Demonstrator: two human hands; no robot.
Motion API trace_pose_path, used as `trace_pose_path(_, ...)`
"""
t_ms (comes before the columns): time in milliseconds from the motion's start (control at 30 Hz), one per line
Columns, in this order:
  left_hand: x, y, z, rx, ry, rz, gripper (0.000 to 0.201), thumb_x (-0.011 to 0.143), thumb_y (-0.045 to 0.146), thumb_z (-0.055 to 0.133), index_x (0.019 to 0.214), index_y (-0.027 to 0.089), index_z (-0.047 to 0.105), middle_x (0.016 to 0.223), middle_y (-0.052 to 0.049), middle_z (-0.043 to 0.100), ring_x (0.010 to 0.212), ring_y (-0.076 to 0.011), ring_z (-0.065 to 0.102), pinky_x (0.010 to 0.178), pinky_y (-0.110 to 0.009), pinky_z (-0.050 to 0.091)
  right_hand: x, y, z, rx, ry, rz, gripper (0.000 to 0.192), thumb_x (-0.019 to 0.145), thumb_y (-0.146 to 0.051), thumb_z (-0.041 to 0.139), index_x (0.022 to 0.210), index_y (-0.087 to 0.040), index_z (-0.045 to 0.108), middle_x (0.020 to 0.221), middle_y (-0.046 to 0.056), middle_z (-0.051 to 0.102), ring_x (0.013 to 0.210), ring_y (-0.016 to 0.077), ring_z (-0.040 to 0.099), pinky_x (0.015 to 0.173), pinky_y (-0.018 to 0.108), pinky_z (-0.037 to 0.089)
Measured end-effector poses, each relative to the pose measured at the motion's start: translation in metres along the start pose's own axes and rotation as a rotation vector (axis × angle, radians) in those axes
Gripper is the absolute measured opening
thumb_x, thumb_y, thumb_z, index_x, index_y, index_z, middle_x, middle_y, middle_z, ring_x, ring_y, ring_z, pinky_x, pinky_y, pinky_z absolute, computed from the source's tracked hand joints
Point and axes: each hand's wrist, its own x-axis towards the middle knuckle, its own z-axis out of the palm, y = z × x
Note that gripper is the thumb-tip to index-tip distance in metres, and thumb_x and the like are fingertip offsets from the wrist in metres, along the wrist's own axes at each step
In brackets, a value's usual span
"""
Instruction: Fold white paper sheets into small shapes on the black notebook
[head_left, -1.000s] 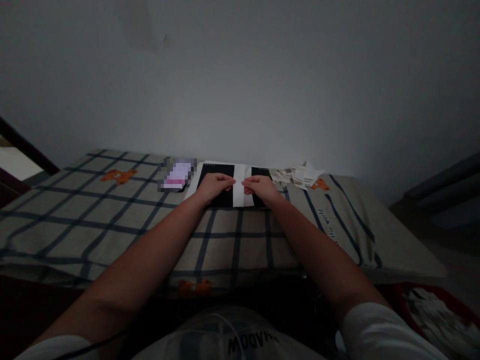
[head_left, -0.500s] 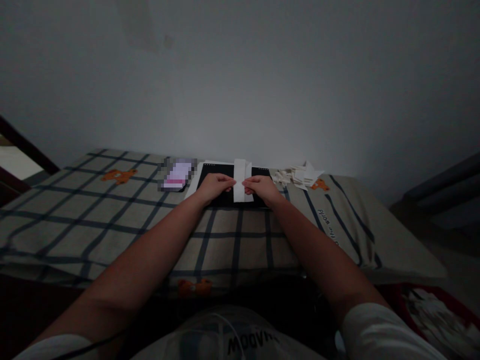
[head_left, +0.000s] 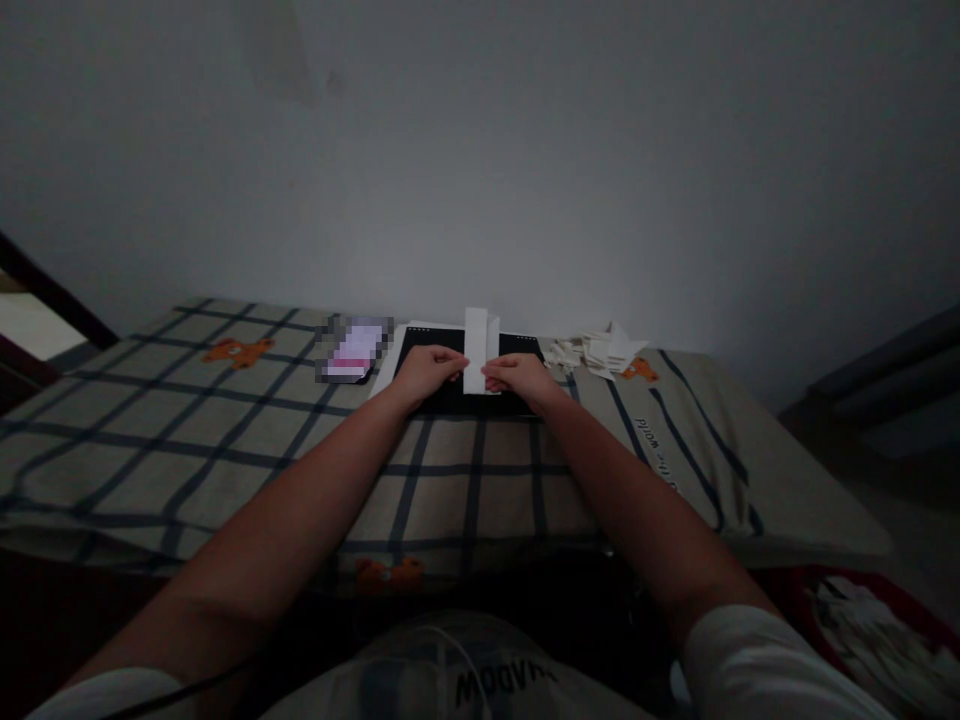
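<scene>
A folded strip of white paper stands lengthwise between my hands, above a flat black board or folder. On its left edge my left hand pinches it between thumb and fingers. My right hand grips the opposite edge, low down. A narrower folded layer shows along the strip's right side. Under the black board, white sheets stick out at the left and back.
A phone with a lit, blurred screen lies left of the board. Folded white paper pieces are heaped at the right. Everything rests on a checked cloth against a grey wall. A red container with pale scraps stands lower right.
The paper strip has shifted slightly away from me and a little left, and its right layer sits closer in. Both hands stay nearly in place, still pinching it.
</scene>
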Motion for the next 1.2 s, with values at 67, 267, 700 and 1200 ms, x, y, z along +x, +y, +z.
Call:
trace_pose_path(67, 0.001, -0.001, 0.000, -0.019, 0.017, 0.010, 0.023, 0.067, 0.034, 0.068, 0.076, 0.013, 0.070, 0.062, -0.002, 0.063, 0.055, -0.0102, 0.051, 0.057, -0.024, 0.039, 0.000, 0.001, 0.000, -0.017, 0.003, -0.008, 0.002, 0.073, -0.010, 0.065, 0.071, -0.011, 0.065, 0.058, 0.001, 0.063, 0.051, 0.0068, 0.057, 0.055, 0.020, 0.048)
trace_pose_path(267, 0.001, -0.002, 0.001, -0.018, -0.050, -0.017, 0.028, 0.065, 0.038, 0.069, 0.078, 0.013, 0.070, 0.062, -0.002, 0.064, 0.056, -0.0110, 0.053, 0.058, -0.024, 0.039, 0.002, 0.003, -0.001, -0.022, 0.070, -0.050, 0.001, 0.071, -0.011, 0.066, 0.071, -0.011, 0.065, 0.057, 0.000, 0.062, 0.050, 0.0063, 0.055, 0.053, 0.019, 0.046)
trace_pose_path(700, 0.000, 0.000, 0.003, 0.025, 0.096, 0.036, 0.028, 0.066, 0.039, 0.068, 0.076, 0.013, 0.069, 0.061, -0.001, 0.062, 0.056, -0.0115, 0.052, 0.058, -0.025, 0.039, 0.002, 0.005, 0.000, -0.027, -0.003, -0.004, 0.002, 0.071, -0.010, 0.064, 0.073, -0.011, 0.064, 0.061, 0.002, 0.064, 0.055, 0.0079, 0.058, 0.058, 0.021, 0.048)
trace_pose_path(1200, -0.002, 0.004, 0.000, 0.049, -0.029, -0.001, 0.027, 0.067, 0.039, 0.068, 0.074, 0.014, 0.069, 0.058, -0.001, 0.062, 0.055, -0.0111, 0.052, 0.055, -0.024, 0.039, 0.002, 0.003, 0.001, -0.065, 0.078, -0.083, 0.005, 0.070, -0.012, 0.064, 0.074, -0.012, 0.062, 0.063, 0.000, 0.062, 0.055, 0.0075, 0.056, 0.058, 0.021, 0.047)
